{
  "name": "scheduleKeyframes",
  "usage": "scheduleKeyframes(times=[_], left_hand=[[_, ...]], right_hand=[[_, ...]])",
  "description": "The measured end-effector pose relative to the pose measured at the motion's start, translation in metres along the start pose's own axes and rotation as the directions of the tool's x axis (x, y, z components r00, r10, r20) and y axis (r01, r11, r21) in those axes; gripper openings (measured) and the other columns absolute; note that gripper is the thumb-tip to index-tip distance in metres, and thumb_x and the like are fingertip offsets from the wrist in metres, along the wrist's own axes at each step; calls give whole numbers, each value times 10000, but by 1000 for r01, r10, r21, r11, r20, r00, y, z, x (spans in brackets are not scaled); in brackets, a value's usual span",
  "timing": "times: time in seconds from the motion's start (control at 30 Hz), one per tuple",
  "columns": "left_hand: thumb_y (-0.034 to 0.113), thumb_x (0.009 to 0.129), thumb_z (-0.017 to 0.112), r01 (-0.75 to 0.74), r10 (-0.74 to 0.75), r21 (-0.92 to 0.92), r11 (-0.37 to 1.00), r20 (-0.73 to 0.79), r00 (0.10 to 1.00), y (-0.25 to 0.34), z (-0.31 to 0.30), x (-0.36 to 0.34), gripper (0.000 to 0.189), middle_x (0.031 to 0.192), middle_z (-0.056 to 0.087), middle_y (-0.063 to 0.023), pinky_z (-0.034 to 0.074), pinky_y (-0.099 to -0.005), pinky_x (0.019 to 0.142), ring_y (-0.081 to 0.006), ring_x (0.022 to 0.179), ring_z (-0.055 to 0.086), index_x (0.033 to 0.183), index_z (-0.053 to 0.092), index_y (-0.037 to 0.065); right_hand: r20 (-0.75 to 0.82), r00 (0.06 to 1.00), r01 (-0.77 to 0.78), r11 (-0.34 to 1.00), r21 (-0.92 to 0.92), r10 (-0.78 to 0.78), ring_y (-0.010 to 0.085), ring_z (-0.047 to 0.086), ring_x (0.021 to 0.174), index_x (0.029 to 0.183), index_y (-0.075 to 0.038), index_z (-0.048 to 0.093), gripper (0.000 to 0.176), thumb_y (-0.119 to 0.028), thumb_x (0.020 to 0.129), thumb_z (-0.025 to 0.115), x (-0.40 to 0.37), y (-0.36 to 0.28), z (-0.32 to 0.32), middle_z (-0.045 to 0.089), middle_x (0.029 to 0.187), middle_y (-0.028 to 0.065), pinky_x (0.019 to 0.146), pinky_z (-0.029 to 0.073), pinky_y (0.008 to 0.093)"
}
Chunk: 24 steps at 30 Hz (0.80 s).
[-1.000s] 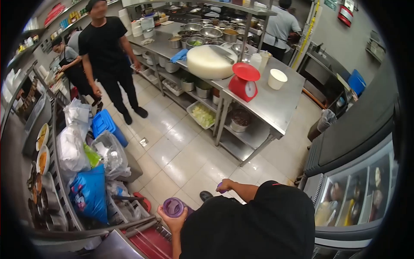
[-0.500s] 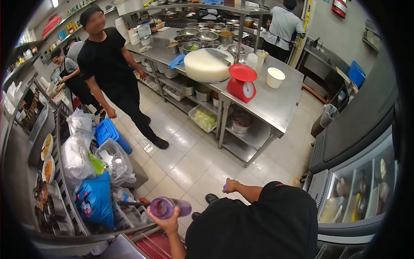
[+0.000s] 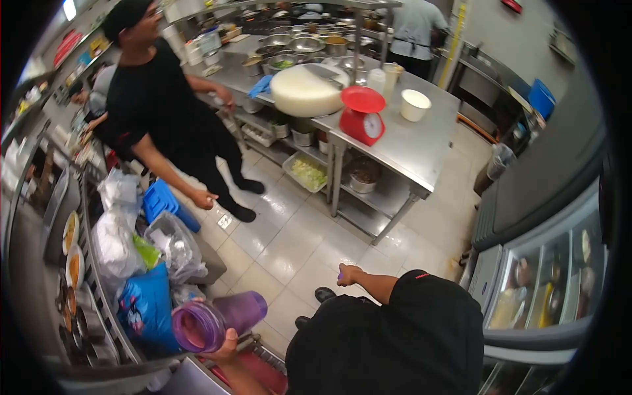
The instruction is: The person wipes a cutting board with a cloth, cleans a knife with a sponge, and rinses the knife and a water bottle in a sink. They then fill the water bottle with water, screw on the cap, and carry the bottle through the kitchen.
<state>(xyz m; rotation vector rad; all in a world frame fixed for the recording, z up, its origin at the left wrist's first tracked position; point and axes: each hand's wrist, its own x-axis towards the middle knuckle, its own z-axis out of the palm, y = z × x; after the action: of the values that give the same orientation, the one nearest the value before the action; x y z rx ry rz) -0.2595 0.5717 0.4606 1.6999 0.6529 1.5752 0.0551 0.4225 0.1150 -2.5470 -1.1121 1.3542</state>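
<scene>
A see-through purple bottle (image 3: 242,312) lies tilted in my left hand (image 3: 226,349). Its round open mouth faces up toward me, and my fingers wrap round the side. My right hand (image 3: 350,274) is closed in front of my body, over the floor. A bit of a small purple piece (image 3: 341,276) shows at its fingers; the rest is hidden, so its kind cannot be told. Below the bottle there is a red surface (image 3: 260,372) beside a metal edge.
A person in black (image 3: 164,105) stands ahead on the left. The steel table (image 3: 421,155) holds a red scale (image 3: 362,118), a white tub (image 3: 415,105) and a large whitish block (image 3: 304,89). Bags (image 3: 148,306) and a blue lid (image 3: 161,201) lie left. A glass-fronted fridge (image 3: 494,336) stands right.
My left hand has brought the bottle left and nearer to me. My right hand stays close to its place. The person in black has come closer and turned their head to the right.
</scene>
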Motion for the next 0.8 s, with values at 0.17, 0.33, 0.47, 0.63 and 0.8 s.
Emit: scheduleKeyframes(times=[0.17,0.33,0.47,0.63,0.8], left_hand=[[300,626,798,-237,179,185,954,283,942,58,-19,63,816,1200,504,-185,394,-394,948,-267,1077,519,1254,392,-26],[344,587,828,-414,334,295,861,285,899,99,-37,84,796,1082,574,-163,395,-385,871,-258,972,562,1187,441,-7],[409,604,804,-441,428,230,868,106,897,107,-47,83,774,966,640,-153,389,-348,706,-244,816,634,1117,492,-78],[411,595,812,-515,513,192,835,64,856,131,-38,98,775,932,650,-137,363,-313,666,-206,786,637,1111,495,-72],[455,545,825,-654,631,354,668,197,751,129,-50,121,859,969,624,-130,372,-306,667,-207,787,621,1130,472,-66]], right_hand=[[88,989,122,993,9,-122,315,654,749,1034,64,510,699,-447,605,717,8,-13,-1,648,790,204,630,522,394],[304,942,22,932,362,-141,196,530,395,693,30,556,376,-313,704,710,57,13,39,563,540,125,337,414,333],[248,969,-72,965,251,8,210,561,461,984,67,499,557,-346,689,730,41,11,31,608,713,146,368,463,332],[265,962,-114,975,190,61,218,567,486,1005,36,511,540,-340,687,731,51,6,27,601,734,142,415,496,348],[300,944,-159,986,51,136,108,417,391,584,-91,544,334,-250,872,486,-4,-78,0,508,511,13,347,311,287]])
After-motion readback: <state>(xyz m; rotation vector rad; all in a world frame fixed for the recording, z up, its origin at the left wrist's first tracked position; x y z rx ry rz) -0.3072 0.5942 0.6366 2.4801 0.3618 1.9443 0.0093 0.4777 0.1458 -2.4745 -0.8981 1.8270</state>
